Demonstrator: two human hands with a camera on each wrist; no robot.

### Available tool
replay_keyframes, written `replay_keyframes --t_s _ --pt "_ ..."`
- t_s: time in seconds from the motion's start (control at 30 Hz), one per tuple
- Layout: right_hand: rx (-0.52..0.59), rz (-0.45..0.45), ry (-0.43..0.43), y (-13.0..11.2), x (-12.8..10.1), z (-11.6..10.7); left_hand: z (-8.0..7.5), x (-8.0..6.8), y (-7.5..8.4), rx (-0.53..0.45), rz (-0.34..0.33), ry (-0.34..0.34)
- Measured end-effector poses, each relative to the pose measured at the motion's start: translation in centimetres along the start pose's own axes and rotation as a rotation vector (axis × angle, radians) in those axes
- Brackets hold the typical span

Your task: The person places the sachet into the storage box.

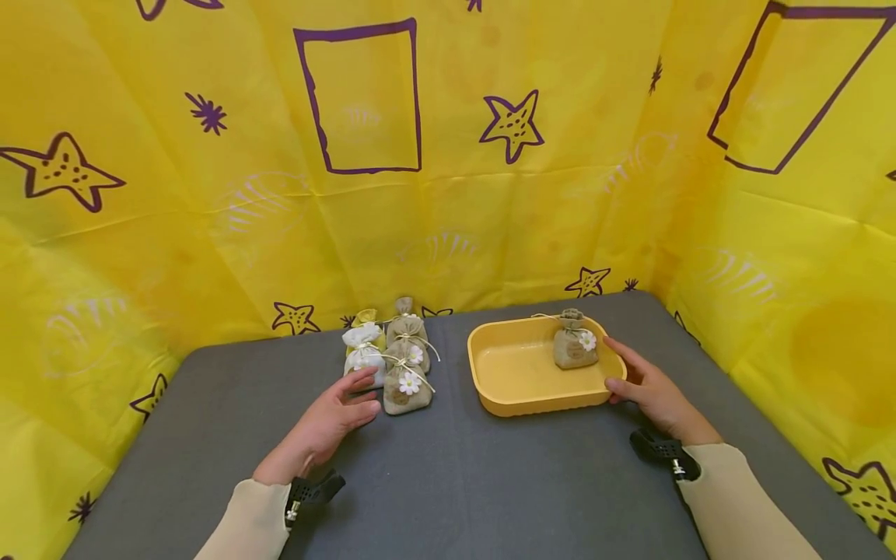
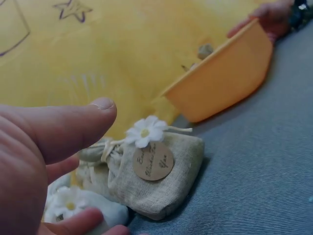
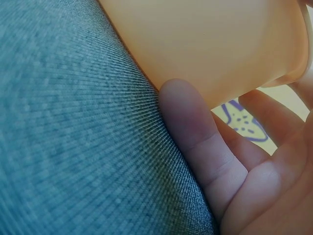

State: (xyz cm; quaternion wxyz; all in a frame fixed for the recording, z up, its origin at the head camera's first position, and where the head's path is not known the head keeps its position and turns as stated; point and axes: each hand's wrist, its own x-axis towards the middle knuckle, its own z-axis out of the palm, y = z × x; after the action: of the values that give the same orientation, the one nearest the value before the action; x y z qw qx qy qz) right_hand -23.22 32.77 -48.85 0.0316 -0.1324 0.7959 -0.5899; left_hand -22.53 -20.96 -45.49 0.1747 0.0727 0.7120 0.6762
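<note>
You see a grey table (image 1: 455, 482) | orange-yellow tray (image 1: 518, 400) | beige burlap pouch (image 1: 575, 346) inside, white daisy with yellow centre | matching burlap pouch (image 2: 161, 178), tan round tag | white pouch (image 1: 364, 354) | yellow backdrop (image 1: 210, 218), purple stars and rectangles | cream sleeves (image 1: 742, 505)

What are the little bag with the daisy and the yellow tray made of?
The burlap sachet looks like coarse woven cloth, probably burlap or linen: its rough weave shows. Its round tag seems to be cardboard. The yellow tray looks like smooth, matte plastic, judging by its even colour and rounded moulded rim. The tabletop appears to be grey woven fabric.
</note>
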Motion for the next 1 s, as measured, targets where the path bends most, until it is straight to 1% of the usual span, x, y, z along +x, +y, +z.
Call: replay_keyframes --t_s 0.1,0.13,0.2,0.37,0.63,0.73,0.8,0.9,1.0 --pt "0.001 0.001 0.000 -0.1 0.0 0.1 -0.2 0.5 -0.3 -0.058 0.002 -0.002" --pt "0.000 0.001 0.000 -0.1 0.0 0.1 -0.2 0.6 -0.4 -0.064 0.002 0.001" --pt "-0.002 0.001 -0.001 -0.1 0.0 0.1 -0.1 0.9 -0.4 -0.046 0.012 0.000" --pt "-0.013 0.003 0.004 0.0 0.1 0.0 0.4 1.4 -0.3 0.078 0.047 0.003" --pt "-0.026 0.012 0.007 0.2 0.0 0.1 1.4 2.2 -0.5 0.240 0.038 0.045" --pt "-0.019 0.014 0.006 0.2 -0.1 0.1 1.8 2.5 -0.6 0.297 0.043 0.075" --pt "-0.017 0.017 0.006 0.1 -0.1 0.2 2.0 2.6 -0.7 0.334 0.062 0.104" --pt "-0.017 0.024 0.006 0.0 -0.1 0.2 2.3 2.8 -0.9 0.388 0.106 0.129" --pt "-0.017 0.027 0.005 0.0 -0.1 0.1 2.6 3.0 -1.1 0.417 0.125 0.150"
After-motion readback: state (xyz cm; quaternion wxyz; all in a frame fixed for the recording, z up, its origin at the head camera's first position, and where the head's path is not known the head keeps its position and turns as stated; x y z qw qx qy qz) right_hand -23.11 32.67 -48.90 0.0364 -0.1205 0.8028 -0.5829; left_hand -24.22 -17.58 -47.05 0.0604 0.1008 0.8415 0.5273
